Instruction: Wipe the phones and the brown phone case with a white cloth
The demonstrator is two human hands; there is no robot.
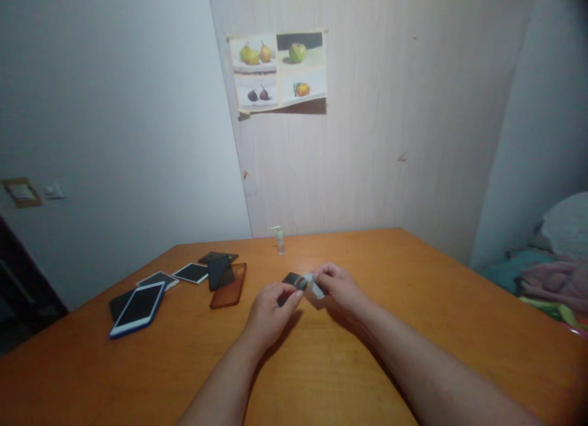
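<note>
My left hand [272, 311] is closed around the near left edge of a small dark phone [290, 280], thumb along its front side. Between the fingers of my right hand [340, 288] is a thin whitish wipe [316, 289], which hangs down beside the phone. The wipe's upper left corner meets the phone's right end; whether it presses on it I cannot tell. Part of the phone is hidden by my left fingers. Just beyond the hands stands a small clear pump bottle [280, 243], upright.
On the left of the wooden table [340, 371] lie a white tablet in a blue case [139, 308], two white-framed devices, dark flat phones or cases, and a brown translucent phone case [227, 296]. The wall [358, 181] rises behind the table. Bundled fabric [542, 282] is at the right.
</note>
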